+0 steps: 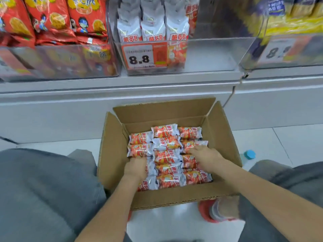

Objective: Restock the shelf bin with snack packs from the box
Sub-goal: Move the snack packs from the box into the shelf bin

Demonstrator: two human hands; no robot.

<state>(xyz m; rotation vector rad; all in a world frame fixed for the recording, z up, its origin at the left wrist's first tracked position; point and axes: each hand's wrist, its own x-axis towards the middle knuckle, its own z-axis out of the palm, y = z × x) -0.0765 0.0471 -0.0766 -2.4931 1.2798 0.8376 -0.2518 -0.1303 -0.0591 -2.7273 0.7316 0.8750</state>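
— Snack packs [167, 155] fill the cardboard box [225, 137] on the floor, lying flat in three tight rows. Why are both hands down in it?

— I'd say to gather several at once. The left hand [137, 165] has its fingers curled over packs in the left row; the right hand [204, 155] lies on the right row, fingers bent down onto the wrappers. Whether either has truly closed on a pack, I cannot tell.

— And where do they go?

— Into the clear shelf bin [209, 55] above, behind the 8.8 price tag [144, 55]. Its left side has white packs [152, 27] standing upright; its right side is bare.

— Anything in the way?

— The bin's front wall must be cleared from above. Red bags [52, 18] sit in the neighbouring bin, and a blue-capped bottle [249, 155] stands right of the box.
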